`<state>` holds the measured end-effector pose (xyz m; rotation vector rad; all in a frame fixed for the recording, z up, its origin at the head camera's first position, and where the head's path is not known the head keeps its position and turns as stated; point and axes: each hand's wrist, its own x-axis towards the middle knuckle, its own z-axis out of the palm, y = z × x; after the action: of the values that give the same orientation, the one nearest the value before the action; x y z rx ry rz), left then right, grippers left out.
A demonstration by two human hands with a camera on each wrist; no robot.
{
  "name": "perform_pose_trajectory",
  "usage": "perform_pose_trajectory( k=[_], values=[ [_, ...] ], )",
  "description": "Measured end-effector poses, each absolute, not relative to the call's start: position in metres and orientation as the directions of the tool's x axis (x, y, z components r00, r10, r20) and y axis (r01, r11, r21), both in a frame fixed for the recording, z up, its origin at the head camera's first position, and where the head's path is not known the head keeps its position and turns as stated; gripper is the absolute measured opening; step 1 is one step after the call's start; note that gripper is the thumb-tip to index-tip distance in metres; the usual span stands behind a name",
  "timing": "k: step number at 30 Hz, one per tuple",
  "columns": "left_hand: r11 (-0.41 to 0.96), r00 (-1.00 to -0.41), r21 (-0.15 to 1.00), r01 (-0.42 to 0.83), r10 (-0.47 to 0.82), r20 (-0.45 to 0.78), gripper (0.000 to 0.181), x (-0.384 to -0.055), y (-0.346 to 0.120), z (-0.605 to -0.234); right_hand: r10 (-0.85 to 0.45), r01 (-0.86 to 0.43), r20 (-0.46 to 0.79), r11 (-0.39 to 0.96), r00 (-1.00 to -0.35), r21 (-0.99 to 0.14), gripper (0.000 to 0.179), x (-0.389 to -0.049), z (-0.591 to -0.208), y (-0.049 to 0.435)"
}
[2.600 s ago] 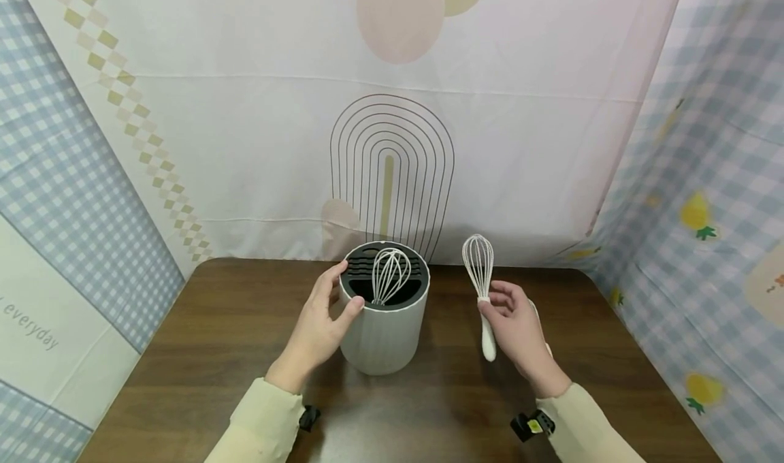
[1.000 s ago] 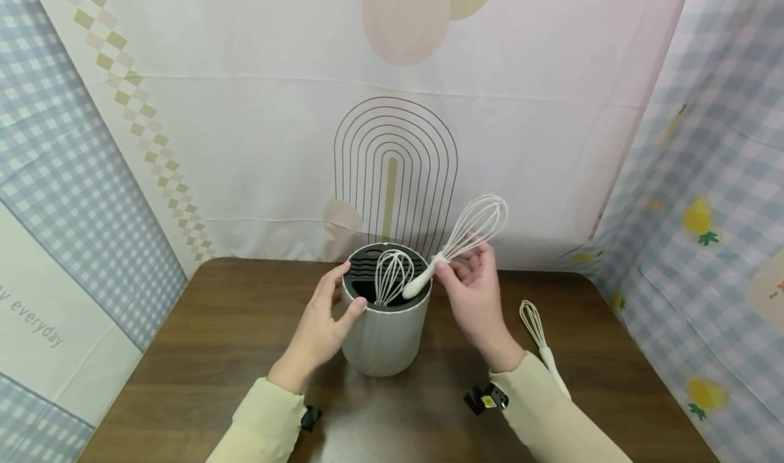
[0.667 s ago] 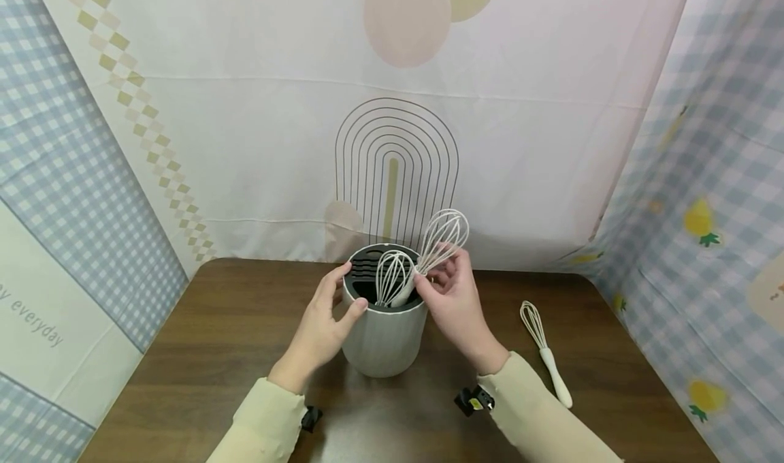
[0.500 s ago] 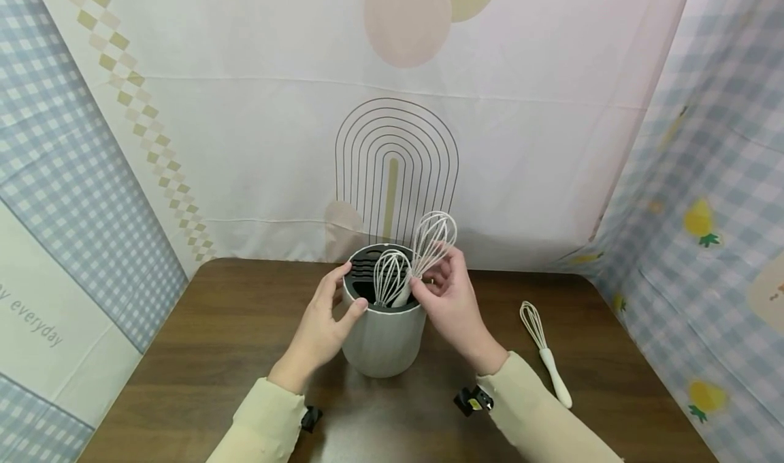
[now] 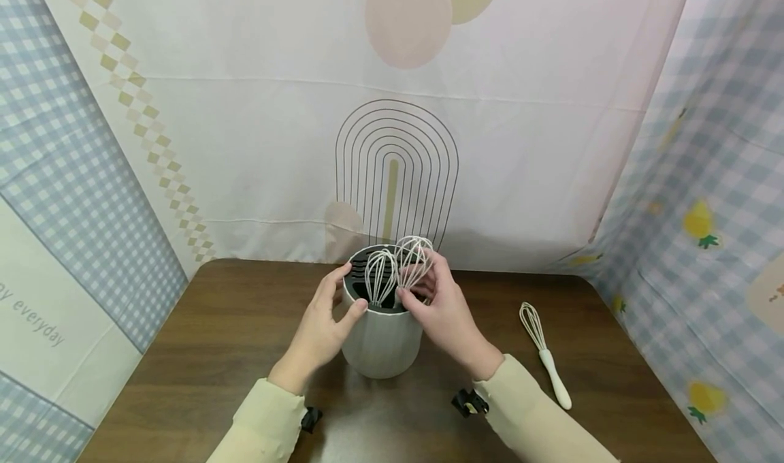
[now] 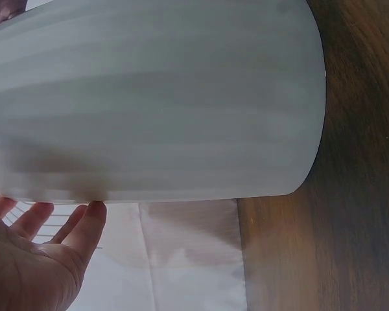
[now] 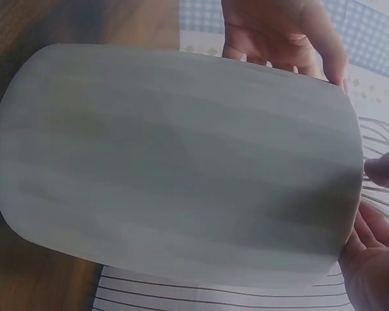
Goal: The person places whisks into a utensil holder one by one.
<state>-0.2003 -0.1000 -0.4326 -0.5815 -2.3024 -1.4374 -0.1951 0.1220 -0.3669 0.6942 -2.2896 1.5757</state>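
Observation:
A pale grey ribbed utensil holder (image 5: 381, 350) with a black slotted insert stands upright on the table. My left hand (image 5: 321, 323) holds it by the rim, thumb at the front and fingers at the left; in the left wrist view the fingertips (image 6: 94, 210) touch its wall. One white wire whisk (image 5: 378, 272) stands in the holder's front opening. Beside it my right hand (image 5: 450, 313) pinches a second whisk (image 5: 416, 252) by the lower wires. That whisk's handle is down in the opening, hidden. In the right wrist view the holder hides part of this hand.
A slimmer white whisk (image 5: 548, 361) lies on the brown wooden table (image 5: 245, 354), right of the right forearm. A white patterned cloth (image 5: 275, 143) hangs behind the table, and blue checked cloths (image 5: 704, 143) flank both sides.
My right hand has brought the second whisk from the right to the holder, turned its handle down and lowered it into the opening. The first whisk leans further left. The left hand stays put.

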Motion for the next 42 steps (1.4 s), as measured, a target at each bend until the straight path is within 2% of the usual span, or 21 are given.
perform_pose_trajectory(
  k=[7, 16, 23, 32, 36, 42],
  values=[
    [0.400, -0.847, 0.752, 0.524, 0.152, 0.510, 0.064, -0.200, -0.100, -0.434, -0.244, -0.516, 0.458, 0.305, -0.855, -0.801, 0.084, -0.194, -0.369, 0.124],
    [0.404, -0.856, 0.758, 0.512, 0.165, 0.490, 0.064, -0.200, -0.101, -0.433, -0.238, -0.533, 0.478, 0.417, -0.846, -0.736, 0.092, -0.193, -0.370, 0.129],
    [0.402, -0.857, 0.760, 0.510, 0.167, 0.487, 0.065, -0.200, -0.102, -0.433, -0.250, -0.584, 0.528, 0.383, -0.812, -0.716, 0.089, -0.193, -0.370, 0.139],
    [0.402, -0.855, 0.758, 0.513, 0.161, 0.493, 0.066, -0.200, -0.102, -0.433, -0.202, -0.588, 0.555, 0.377, -0.807, -0.716, 0.081, -0.181, -0.360, 0.155],
    [0.392, -0.851, 0.759, 0.520, 0.156, 0.502, 0.066, -0.200, -0.101, -0.434, -0.184, -0.560, 0.537, 0.419, -0.823, -0.714, 0.077, -0.171, -0.352, 0.161],
    [0.391, -0.858, 0.768, 0.508, 0.156, 0.489, 0.065, -0.199, -0.101, -0.432, -0.134, -0.493, 0.493, 0.467, -0.860, -0.734, 0.075, -0.172, -0.369, 0.184]
  ],
)
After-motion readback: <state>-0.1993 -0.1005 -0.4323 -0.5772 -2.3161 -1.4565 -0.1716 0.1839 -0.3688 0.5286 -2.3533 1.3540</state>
